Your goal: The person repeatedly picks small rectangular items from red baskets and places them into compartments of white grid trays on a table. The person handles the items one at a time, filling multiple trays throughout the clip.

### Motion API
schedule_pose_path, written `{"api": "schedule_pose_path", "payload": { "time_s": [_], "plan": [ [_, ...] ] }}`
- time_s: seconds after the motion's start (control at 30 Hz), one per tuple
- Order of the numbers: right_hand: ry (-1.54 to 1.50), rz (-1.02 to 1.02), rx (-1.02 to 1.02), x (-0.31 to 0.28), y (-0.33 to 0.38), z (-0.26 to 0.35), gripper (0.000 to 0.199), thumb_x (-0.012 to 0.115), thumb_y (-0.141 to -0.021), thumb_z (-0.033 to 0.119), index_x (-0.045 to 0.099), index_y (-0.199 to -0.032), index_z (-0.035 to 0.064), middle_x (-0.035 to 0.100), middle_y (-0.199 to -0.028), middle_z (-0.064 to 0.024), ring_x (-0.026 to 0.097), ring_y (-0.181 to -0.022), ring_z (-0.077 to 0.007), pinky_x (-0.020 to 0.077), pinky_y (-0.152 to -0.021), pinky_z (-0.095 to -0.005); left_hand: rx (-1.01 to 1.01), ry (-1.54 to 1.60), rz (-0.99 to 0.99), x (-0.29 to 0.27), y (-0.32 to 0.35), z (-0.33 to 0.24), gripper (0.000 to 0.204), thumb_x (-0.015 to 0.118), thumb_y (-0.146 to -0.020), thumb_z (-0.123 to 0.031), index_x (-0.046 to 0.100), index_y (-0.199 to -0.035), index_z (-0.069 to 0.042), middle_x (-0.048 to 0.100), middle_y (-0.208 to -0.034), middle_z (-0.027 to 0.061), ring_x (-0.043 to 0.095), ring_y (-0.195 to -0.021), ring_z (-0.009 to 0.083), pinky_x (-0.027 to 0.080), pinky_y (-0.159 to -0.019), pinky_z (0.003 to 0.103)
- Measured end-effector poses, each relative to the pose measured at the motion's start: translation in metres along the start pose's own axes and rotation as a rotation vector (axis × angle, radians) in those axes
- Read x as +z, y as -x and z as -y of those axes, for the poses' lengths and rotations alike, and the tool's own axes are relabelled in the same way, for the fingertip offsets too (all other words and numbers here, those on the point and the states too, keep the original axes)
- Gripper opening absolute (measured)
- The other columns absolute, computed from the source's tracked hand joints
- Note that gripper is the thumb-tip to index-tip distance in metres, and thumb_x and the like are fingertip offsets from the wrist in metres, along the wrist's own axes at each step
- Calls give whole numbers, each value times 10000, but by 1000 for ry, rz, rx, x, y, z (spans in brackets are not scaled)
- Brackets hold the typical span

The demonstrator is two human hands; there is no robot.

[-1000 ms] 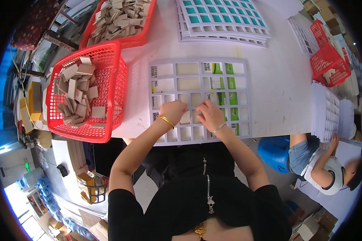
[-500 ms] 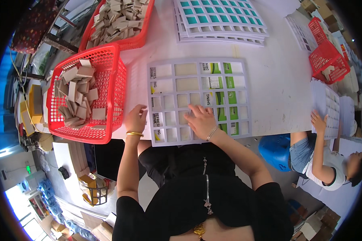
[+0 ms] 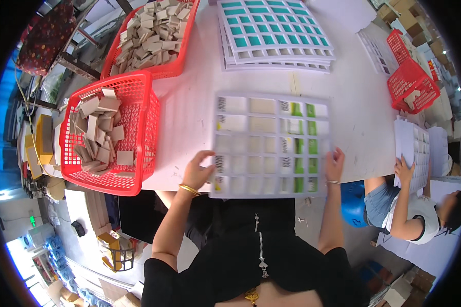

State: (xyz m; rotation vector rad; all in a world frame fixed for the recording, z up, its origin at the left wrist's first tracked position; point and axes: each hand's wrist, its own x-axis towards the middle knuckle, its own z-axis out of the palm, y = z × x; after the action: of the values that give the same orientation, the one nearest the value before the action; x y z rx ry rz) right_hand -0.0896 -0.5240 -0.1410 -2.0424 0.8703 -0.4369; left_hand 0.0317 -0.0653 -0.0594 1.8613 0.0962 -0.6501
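Head view: grid tray [image 3: 269, 145] flat on white table [image 3: 189, 97], near front edge. Left hand [image 3: 200, 170] at tray's left edge, grip pinching it, gold bangle on wrist. Right hand [image 3: 335, 165] at tray's right edge, fingers on it; whether grip closed around edge, cannot tell. Red basket [image 3: 138, 148] with card pieces left of tray. Tray stack [image 3: 274, 36] behind. Co-worker's hand [image 3: 404, 169] on separate sheets, far right.

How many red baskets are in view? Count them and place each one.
3. One red basket of cardboard pieces sits left of the grid sheet; a second lies beyond it at the table's far left; a third stands far right. Others may be hidden.
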Motion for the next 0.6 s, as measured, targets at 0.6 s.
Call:
{"api": "schedule_pose_path", "payload": {
  "time_s": [0.6],
  "plan": [
    [534,-343,-517,-69,-193,29,628,628,-838,290,386,-1353,23,481,-1331,-174,443,-1246,-328,341,-1025,-429,365,195,-272,122,-187,-48,397,558,-805,19,532,-1184,-95,582,-1186,71,640,-770,206,524,-608,306]
  ]
}}
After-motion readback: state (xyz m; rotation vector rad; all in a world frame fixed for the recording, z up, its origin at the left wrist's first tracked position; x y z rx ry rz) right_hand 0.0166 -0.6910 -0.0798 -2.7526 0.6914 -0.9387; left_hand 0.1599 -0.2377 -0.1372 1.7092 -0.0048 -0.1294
